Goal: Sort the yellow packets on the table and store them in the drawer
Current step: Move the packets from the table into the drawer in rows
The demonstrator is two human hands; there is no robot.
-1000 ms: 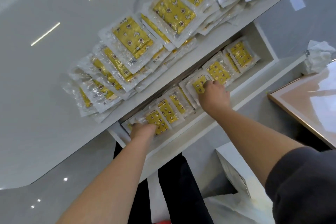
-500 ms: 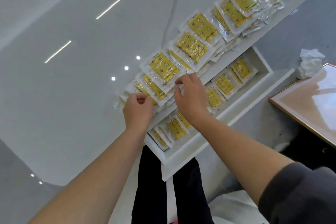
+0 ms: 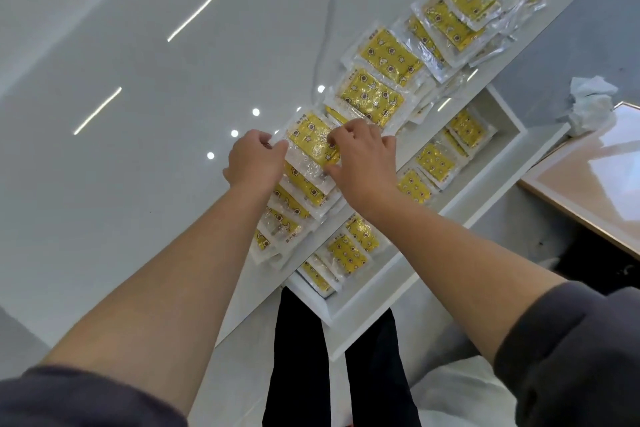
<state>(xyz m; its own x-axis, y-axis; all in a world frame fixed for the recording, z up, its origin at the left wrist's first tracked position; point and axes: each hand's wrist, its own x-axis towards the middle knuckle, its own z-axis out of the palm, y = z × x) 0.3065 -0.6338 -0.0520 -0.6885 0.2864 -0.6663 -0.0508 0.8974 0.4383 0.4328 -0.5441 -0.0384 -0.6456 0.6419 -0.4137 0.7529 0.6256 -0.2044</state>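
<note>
Both hands are on one packet near the table edge. The left hand pinches the clear left margin of the top packet, fingers curled round the edge. The right hand grips the opposite side, fingers bent over the yellow face. This packet lies on an overlapping stack and is not clearly lifted off it.

Progress, as judged: partly done.
- The drawer stands open below the table edge. The stored packets sit in it in a leaning row from the near end to the far end, and it looks fairly full.
- The remaining yellow packets run in a long overlapping line along the white table, out to the far corner. Many are left, probably more than are stored.

Obstructions:
- The packets overlap like shingles, so lifting one is likely to drag its neighbours.
- The clear wrappers look slippery.
- Free space in the drawer cannot be judged, because the right forearm covers its middle.

Surroundings:
- A crumpled white paper lies on the floor beyond the drawer.
- A pale wooden board lies to the right, well apart from the work.
- The person's black trousers are directly below the drawer front.
</note>
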